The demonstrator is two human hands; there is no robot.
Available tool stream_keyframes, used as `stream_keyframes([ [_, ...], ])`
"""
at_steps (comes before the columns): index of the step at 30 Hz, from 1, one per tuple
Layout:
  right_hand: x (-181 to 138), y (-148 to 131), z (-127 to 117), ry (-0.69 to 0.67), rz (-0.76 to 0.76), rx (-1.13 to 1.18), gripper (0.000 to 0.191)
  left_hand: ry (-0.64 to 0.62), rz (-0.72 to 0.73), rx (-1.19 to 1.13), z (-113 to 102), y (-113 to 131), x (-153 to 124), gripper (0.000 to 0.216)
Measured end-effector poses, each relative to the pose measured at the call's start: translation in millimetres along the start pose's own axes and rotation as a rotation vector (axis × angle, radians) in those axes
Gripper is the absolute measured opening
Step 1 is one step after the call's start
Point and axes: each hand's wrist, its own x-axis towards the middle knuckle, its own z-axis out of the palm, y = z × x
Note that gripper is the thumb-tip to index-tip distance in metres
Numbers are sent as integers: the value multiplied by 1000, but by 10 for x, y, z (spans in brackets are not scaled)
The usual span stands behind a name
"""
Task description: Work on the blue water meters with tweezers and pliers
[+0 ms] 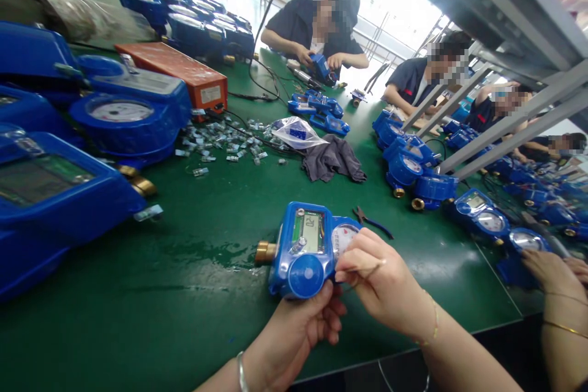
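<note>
A blue water meter (309, 248) with a brass fitting, a small screen and a white dial lies on the green table (193, 257) near the front edge. My left hand (301, 327) grips its lower edge from below, fingers curled. My right hand (379, 282) is pinched on a thin wire at the meter's right side, beside the dial. Small pliers (372, 220) with blue handles lie just behind the meter.
Blue meters are stacked at the left (59, 184) and lined up at the right (427, 177). Small metal clips (225, 141), a plastic bag (296, 133), a grey cloth (333, 159) and an orange box (179, 70) lie mid-table. Several people work behind; another person's hand (554, 272) is at right.
</note>
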Motion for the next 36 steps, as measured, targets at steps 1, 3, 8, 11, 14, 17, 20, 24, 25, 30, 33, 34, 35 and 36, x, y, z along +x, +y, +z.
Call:
stream_keyframes([
  [1, -11, 7, 15, 23, -26, 3, 16, 4, 7, 1, 5, -6, 4, 34],
  [3, -33, 21, 42, 90, -29, 40, 15, 28, 14, 8, 21, -21, 16, 37],
  [8, -66, 60, 54, 161, 159, 118, 9, 121, 54, 52, 64, -84, 50, 41],
  [11, -53, 80, 33, 137, 222, 174, 6, 163, 78, 87, 80, -118, 66, 41],
  [14, -26, 85, 21, 103, 218, 186, 7, 183, 102, 106, 97, -140, 80, 42],
  [17, -16, 75, 35, 96, 175, 157, 9, 199, 123, 124, 106, -164, 92, 44],
  [20, -27, 59, 65, 100, 109, 95, 10, 207, 133, 133, 102, -191, 106, 44],
  [24, -42, 45, 81, 103, 65, 61, 8, 207, 137, 130, 100, -194, 121, 42],
  [25, -42, 44, 80, 98, 70, 65, 8, 207, 141, 132, 101, -186, 121, 42],
  [30, -44, 54, 73, 78, 156, 103, 11, 132, 82, 152, 88, -137, 89, 39],
  [33, -41, 44, 70, 89, 205, 120, 12, 93, 41, 160, 73, -119, 66, 39],
  [34, -37, 35, 68, 93, 216, 124, 12, 89, 35, 162, 73, -114, 60, 39],
  [35, -32, 23, 64, 93, 228, 127, 11, 83, 24, 164, 76, -108, 55, 39],
  [36, -28, 9, 59, 89, 239, 127, 11, 73, 5, 170, 83, -100, 50, 39],
])
